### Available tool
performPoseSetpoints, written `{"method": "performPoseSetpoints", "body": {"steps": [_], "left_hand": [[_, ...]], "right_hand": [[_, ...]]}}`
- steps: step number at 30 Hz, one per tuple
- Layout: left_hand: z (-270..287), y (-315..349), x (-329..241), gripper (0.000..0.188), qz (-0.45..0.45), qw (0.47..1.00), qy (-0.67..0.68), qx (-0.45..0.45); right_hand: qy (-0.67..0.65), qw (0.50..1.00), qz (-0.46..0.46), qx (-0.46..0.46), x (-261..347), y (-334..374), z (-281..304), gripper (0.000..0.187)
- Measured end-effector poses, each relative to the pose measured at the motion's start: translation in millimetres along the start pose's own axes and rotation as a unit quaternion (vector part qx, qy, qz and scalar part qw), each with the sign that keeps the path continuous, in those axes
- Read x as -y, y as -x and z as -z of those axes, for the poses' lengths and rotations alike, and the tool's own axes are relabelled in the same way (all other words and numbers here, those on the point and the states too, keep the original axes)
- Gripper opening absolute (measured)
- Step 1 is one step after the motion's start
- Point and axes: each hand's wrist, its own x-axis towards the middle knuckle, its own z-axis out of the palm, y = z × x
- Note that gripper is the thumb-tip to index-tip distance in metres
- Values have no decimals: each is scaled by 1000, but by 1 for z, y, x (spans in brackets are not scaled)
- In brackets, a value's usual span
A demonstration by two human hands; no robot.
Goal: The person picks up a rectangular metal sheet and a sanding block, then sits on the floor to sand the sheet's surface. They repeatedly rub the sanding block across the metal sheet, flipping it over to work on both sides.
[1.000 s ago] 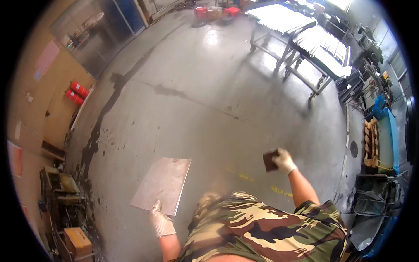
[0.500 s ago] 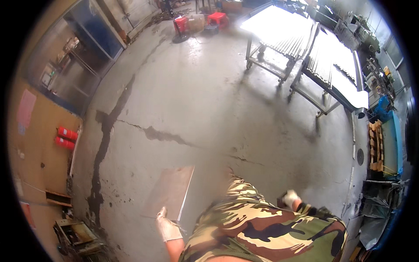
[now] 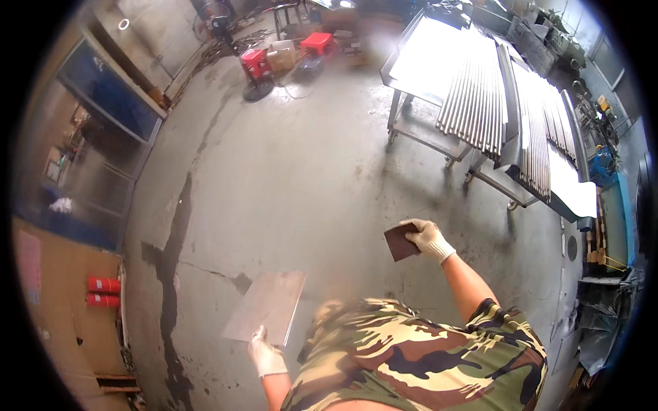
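Note:
My left hand, in a pale knitted glove, grips the near edge of a flat grey-brown rectangular plate. The plate is held out over the floor at lower centre, with a bright edge along its right side. Further right and forward, my right hand, gloved alike, pinches a smaller dark brown square piece by its right side. That piece looks thin and flat; its material I cannot tell. The two pieces are well apart, and a camouflage shirt fills the space below them.
Two wheeled metal carts bearing rows of long metal rods stand ahead to the right. Red stools and a black round-based stand are at the far end. Red cylinders hang on the left wall. A dark crack runs along the floor.
My right hand has swung up and forward from beside my body, bringing the dark square piece into clear view. My left hand still holds the plate. The view has shifted toward the carts.

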Motion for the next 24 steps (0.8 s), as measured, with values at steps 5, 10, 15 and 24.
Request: {"method": "performPoseSetpoints", "body": {"steps": [5, 10, 15, 24], "left_hand": [[-128, -100, -89, 36, -42, 997, 37, 60], [-273, -122, -201, 38, -30, 995, -15, 90], [-403, -204, -263, 40, -60, 991, 68, 103], [-576, -202, -415, 25, -45, 975, 10, 216]], "right_hand": [[-138, 981, -88, -101, 26, -61, 6, 34], [-280, 932, -130, -191, 69, -175, 2, 34], [-259, 955, -77, -120, 139, -353, -19, 35], [-234, 971, -20, -45, 290, -597, 24, 33]]}}
